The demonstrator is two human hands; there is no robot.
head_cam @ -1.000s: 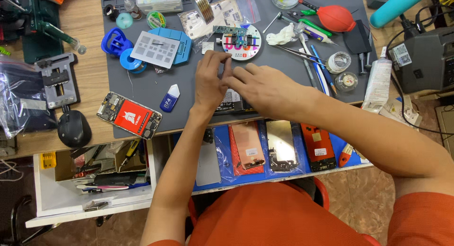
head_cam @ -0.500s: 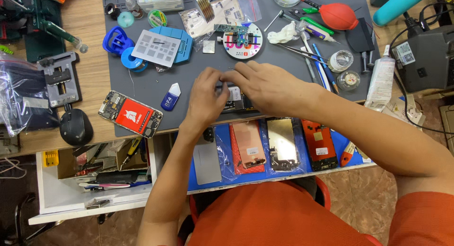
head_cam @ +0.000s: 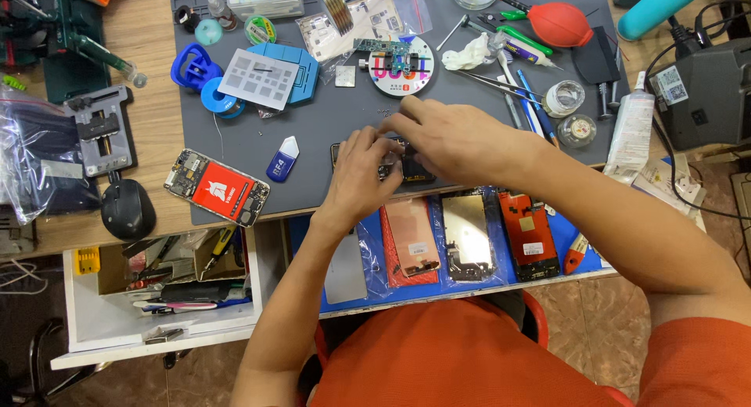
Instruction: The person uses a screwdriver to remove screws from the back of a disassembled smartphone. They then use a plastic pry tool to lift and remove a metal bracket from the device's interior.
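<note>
Both hands meet over a small dark phone body (head_cam: 415, 171) lying on the grey work mat (head_cam: 328, 125) near its front edge. My left hand (head_cam: 360, 172) rests on the phone's left part, fingers curled on it. My right hand (head_cam: 454, 141) covers its top from the right, fingertips pressed down by the left hand's fingers. Most of the phone is hidden under the hands. Whether a small tool sits between the fingers cannot be seen.
An opened phone with a red battery (head_cam: 217, 188) and a small blue bottle (head_cam: 282, 158) lie left of my hands. A round fixture with a circuit board (head_cam: 400, 64), tweezers (head_cam: 501, 82) and a red blower (head_cam: 559, 25) lie behind. Phone screens (head_cam: 465, 235) sit on a blue tray in front.
The hands drifted slightly toward me and left over the phone, and the left hand slid lower along it. Nothing else on the mat moved.
</note>
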